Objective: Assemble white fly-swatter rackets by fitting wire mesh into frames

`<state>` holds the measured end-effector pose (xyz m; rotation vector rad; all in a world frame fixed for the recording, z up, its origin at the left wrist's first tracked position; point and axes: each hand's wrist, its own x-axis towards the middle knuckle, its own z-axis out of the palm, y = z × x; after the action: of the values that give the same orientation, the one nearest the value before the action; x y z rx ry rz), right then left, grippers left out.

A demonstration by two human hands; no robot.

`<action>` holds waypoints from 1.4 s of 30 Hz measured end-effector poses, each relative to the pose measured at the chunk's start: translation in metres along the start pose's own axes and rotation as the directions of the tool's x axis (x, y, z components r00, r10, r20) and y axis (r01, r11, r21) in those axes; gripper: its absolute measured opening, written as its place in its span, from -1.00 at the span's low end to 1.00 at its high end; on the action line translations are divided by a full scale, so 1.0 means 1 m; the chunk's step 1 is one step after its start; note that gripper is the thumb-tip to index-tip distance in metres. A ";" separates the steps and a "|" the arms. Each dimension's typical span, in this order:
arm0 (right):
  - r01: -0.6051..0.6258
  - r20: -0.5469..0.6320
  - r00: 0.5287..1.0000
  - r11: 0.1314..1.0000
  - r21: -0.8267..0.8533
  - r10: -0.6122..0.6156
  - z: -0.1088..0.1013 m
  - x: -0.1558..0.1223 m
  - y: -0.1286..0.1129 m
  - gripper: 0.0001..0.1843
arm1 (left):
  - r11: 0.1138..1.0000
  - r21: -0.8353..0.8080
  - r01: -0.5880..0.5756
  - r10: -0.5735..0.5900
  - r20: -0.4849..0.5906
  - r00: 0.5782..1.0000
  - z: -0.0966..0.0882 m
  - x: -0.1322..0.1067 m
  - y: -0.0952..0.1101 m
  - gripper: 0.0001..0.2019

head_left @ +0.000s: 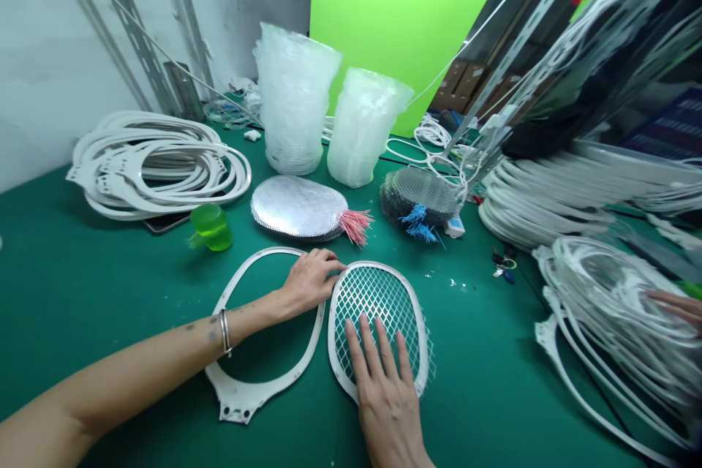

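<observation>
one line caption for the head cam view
Left hand on a white plastic racket-shaped frame, right hand flat on diamond wire mesh in a matching frame, on a green table

Another person's hand (673, 307) is cut off at right.

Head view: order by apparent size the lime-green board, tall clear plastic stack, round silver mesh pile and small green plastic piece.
Lime-green board; clear plastic stack and silver mesh pile look alike; green piece.
</observation>
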<state>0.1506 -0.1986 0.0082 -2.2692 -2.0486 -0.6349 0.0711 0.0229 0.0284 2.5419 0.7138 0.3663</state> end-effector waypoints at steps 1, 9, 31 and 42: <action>0.003 0.004 1.000 1.000 0.004 -0.003 0.001 0.000 0.000 -0.29 | 1.000 0.000 -0.003 0.003 -0.002 1.000 0.000 0.000 0.000 -0.75; -0.003 0.212 0.977 0.990 0.143 -0.028 0.003 0.005 0.002 -0.11 | 0.999 0.016 -0.041 0.042 -0.019 0.999 0.003 -0.002 -0.004 -0.74; -0.338 0.609 0.760 0.663 0.668 -0.227 -0.047 0.027 0.068 -0.22 | 0.879 0.257 -0.401 0.335 0.265 0.904 0.028 -0.026 0.013 -0.55; 0.226 0.328 0.842 0.832 0.506 -0.428 0.002 0.006 0.082 -0.35 | 0.878 0.261 -0.402 0.330 0.278 0.902 0.030 -0.024 0.008 -0.54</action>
<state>0.2301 -0.2039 0.0286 -1.9026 -2.4808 0.3760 0.0656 -0.0075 0.0038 2.9643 0.2045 0.0815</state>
